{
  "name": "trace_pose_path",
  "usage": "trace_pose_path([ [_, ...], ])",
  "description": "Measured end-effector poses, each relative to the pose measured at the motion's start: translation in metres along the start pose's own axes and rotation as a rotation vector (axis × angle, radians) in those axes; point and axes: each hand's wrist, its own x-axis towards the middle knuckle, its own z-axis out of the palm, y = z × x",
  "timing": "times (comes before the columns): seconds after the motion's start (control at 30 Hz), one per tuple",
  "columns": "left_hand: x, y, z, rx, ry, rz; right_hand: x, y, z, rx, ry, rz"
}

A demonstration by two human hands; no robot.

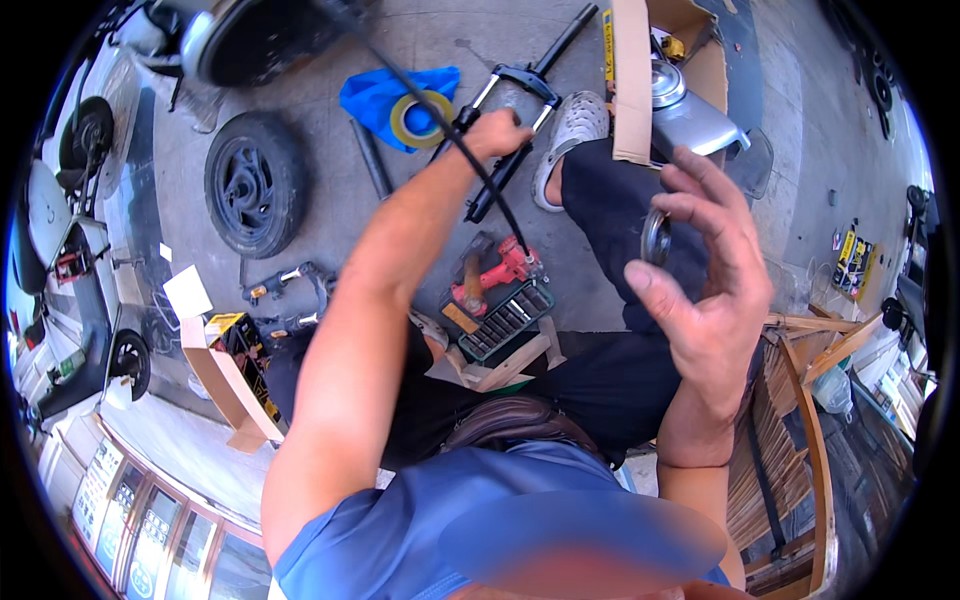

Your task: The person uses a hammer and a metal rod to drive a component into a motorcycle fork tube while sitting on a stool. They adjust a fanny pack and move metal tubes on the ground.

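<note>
My left hand (497, 134) reaches forward and is closed at the left leg of a motorcycle front fork (540, 84), whose stem points away to the far right. What its fingertips touch is hidden. A black air hose (420, 95) crosses above that wrist and runs down to a red impact wrench (512, 262). Raised on the right, my right hand (715, 265) pinches a small dark metal ring (656, 237) between thumb and fingers. Just left of the fork, a roll of yellowish tape (421, 118) lies on blue plastic (370, 97).
A black wheel with its tire (257, 185) lies at left. Between my legs are a socket set (507, 320) and a hammer (472, 275). An open cardboard box (632, 90) with silver parts stands at far right. Another box (235, 380) sits by my left leg. Motorcycles line the left side.
</note>
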Motion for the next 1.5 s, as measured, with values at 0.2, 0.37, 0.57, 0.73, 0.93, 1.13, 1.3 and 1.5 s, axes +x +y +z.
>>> trace_pose_path([
  [0.2,0.068,0.037,0.056,-0.561,0.136,-0.271,-0.006,0.033,-0.029,0.082,0.039,0.085],
  [0.37,0.02,0.059,0.014,-0.181,0.215,-0.282,-0.012,0.031,-0.035,0.224,-0.028,0.052],
  [0.57,-0.098,0.021,-0.055,0.023,0.351,-0.218,-0.031,-0.016,0.006,0.47,-0.57,0.018],
  [0.73,-0.242,0.002,-0.1,0.111,0.397,-0.328,-0.07,-0.017,0.104,0.284,-0.842,-0.177],
  [0.93,-0.406,-0.106,-0.14,0.167,0.523,-0.526,-0.056,0.027,0.196,-0.358,-0.592,-0.091],
  [1.13,-0.536,-0.118,-0.153,-0.291,0.683,-0.55,0.013,-0.039,0.164,0.412,-0.306,-0.07],
  [1.3,-0.554,-0.144,-0.113,-0.578,0.992,-0.203,0.02,-0.122,0.147,0.676,-0.35,-0.295],
  [1.5,-0.54,-0.106,-0.098,-0.97,1.001,0.166,0.017,-0.196,0.11,0.584,-0.363,-0.603],
])
